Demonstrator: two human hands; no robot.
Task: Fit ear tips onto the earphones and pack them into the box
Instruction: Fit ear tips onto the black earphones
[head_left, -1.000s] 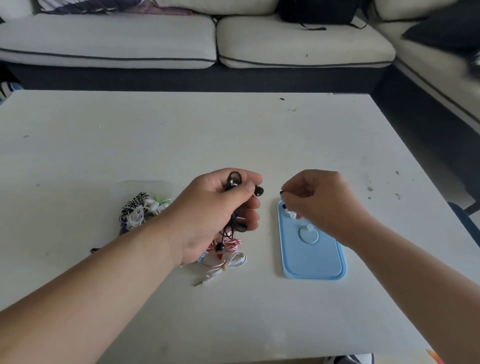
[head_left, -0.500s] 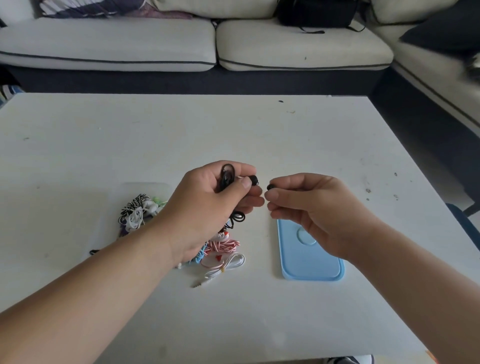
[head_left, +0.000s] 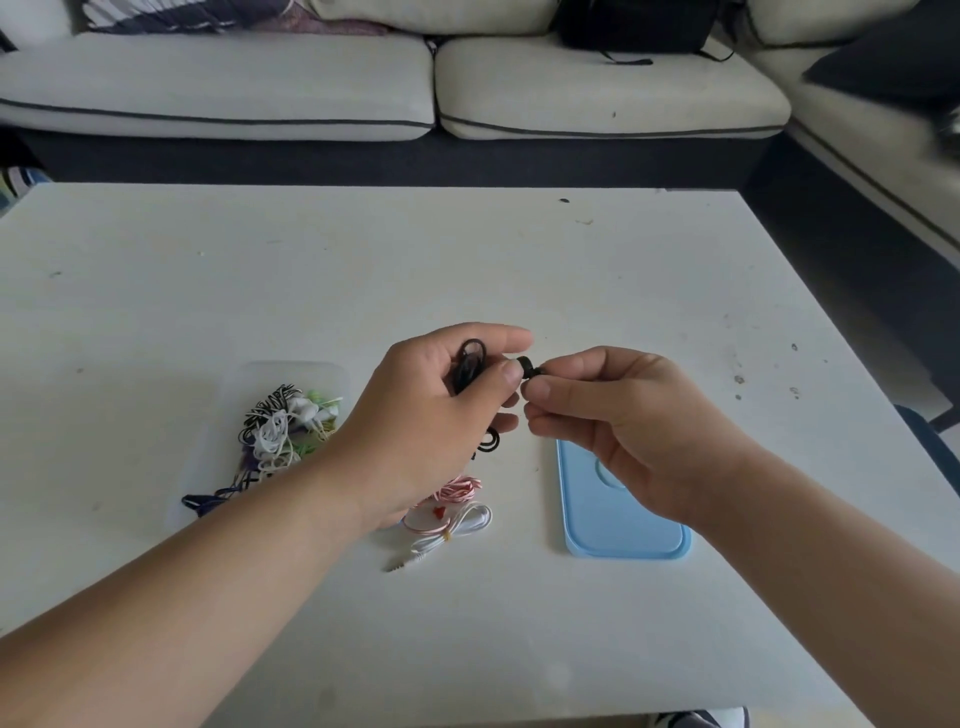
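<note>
Looked down on a white table (head_left: 519, 270) with a pale sofa (head_left: 467, 88) along the far side. Found at near left a clear box (head_left: 291, 370) holding a tangle of earphones (head_left: 283, 426) in white, green and black-and-white stripe. Noted one dark cord (head_left: 208, 501) trailing over its near edge onto the table.

Saw the left hand (head_left: 431, 415) raised just right of the box, fingers curled round a coiled black cord (head_left: 470, 361), thumb and forefinger pinching a black bud (head_left: 524, 364). Made out more black loops (head_left: 491, 441) hanging beneath that hand. Noted on the table, near of the hand and partly hidden by the wrist, a pink-striped set (head_left: 460, 488) and a white set (head_left: 457, 526), with the white one's plug (head_left: 397, 565) pointing near-left.

Saw the right hand (head_left: 618, 421) just right of the left, fingertips almost meeting it, thumb and forefinger pinching a small black ear tip (head_left: 539, 371) against the bud, other fingers curled under. Could not tell whether the tip sat on the bud or only touched it.

Found a blue lid (head_left: 623, 525) flat on the table beneath the right hand, far end hidden by it, well apart from the box. Noted a dark bag (head_left: 634, 26) on the sofa at far right.
</note>
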